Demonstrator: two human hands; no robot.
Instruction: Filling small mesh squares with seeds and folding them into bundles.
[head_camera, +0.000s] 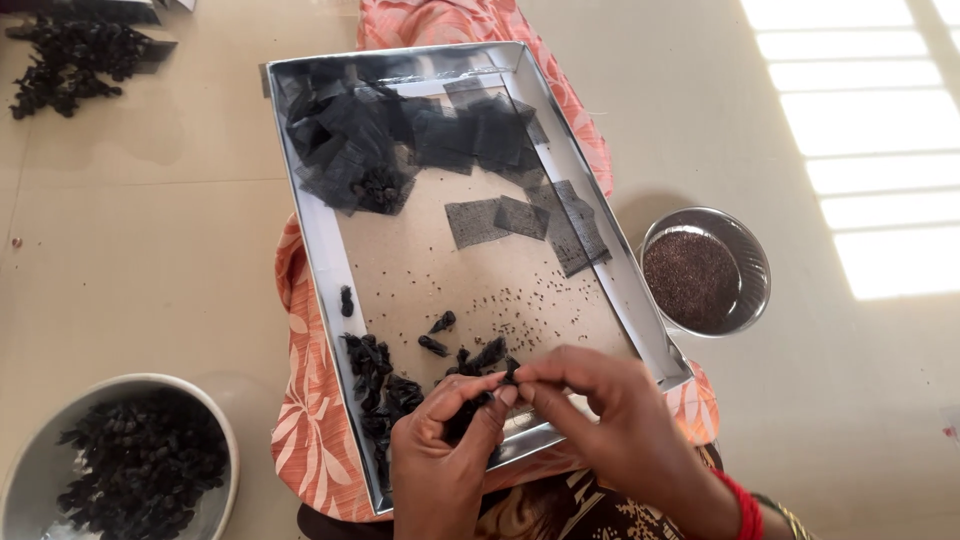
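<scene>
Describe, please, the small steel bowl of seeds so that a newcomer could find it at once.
Start from the big shallow metal tray on the person's lap. Just off its right edge, on the pale floor, stands the small steel bowl. Unlike the larger bowl at lower left, heaped with black bundles, it holds fine reddish-brown seeds.

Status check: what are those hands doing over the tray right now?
Left hand and right hand pinch one small black mesh bundle together. Tray beneath. Nothing blocking.
</scene>
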